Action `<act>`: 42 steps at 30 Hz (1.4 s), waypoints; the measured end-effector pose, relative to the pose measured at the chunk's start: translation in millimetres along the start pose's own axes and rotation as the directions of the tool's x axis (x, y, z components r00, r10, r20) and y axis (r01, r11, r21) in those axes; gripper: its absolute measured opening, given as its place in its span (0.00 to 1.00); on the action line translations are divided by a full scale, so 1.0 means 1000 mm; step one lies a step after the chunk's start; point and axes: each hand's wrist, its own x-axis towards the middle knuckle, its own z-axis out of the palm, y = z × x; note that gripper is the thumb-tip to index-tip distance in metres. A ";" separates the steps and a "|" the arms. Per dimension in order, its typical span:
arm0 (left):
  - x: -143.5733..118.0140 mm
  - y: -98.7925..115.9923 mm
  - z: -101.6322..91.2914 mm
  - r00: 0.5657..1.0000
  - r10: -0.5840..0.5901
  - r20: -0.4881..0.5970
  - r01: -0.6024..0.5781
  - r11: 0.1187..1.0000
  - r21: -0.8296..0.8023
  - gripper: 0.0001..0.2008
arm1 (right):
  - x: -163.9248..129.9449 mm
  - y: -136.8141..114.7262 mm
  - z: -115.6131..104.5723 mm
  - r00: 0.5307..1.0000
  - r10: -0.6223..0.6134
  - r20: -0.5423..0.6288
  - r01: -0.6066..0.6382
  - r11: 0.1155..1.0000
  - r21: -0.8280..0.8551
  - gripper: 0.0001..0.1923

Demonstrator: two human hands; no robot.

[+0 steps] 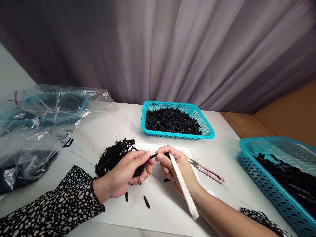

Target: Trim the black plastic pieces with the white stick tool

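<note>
A short, thin black stick (pixel 153 156) spans the gap between my two hands. My left hand (pixel 125 171) pinches one end of it between thumb and fingers. At the other end, the thumb and fingertips of my right hand (pixel 176 166) meet the stick. That hand also holds a slim tool with a white wrapped handle (pixel 183 184), slanting down toward me; its working tip is hidden among the fingers. Behind my left hand lies a heap of similar black sticks (pixel 112 158). A loose black stick (pixel 146 201) rests on the white sheet (pixel 158 219) below.
A blue basket (pixel 209 133) of black pieces stands at the back. Another blue basket (pixel 266 186) is at the right, beside brown cardboard (pixel 291 102). Pink-handled scissors (pixel 209 172) lie right of my hand. Clear plastic bags (pixel 56 108) cover the left side.
</note>
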 end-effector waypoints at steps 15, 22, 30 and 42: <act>-0.002 0.001 0.002 0.997 0.071 -0.035 -0.068 0.994 0.084 0.07 | -0.003 -0.009 0.006 0.995 0.088 0.036 -0.094 0.975 0.200 0.16; 0.000 -0.005 0.001 0.997 0.050 -0.056 -0.049 0.999 0.021 0.08 | -0.001 -0.008 0.002 0.994 0.063 0.085 -0.082 0.970 0.230 0.14; -0.002 0.001 0.001 0.998 -0.022 -0.061 0.019 0.998 -0.054 0.09 | -0.002 -0.009 0.002 0.993 0.051 0.110 -0.074 0.975 0.210 0.12; 0.000 -0.010 -0.001 0.985 0.164 0.050 -0.168 0.982 0.084 0.26 | -0.002 -0.003 0.008 0.992 -0.006 0.128 0.018 0.996 -0.092 0.18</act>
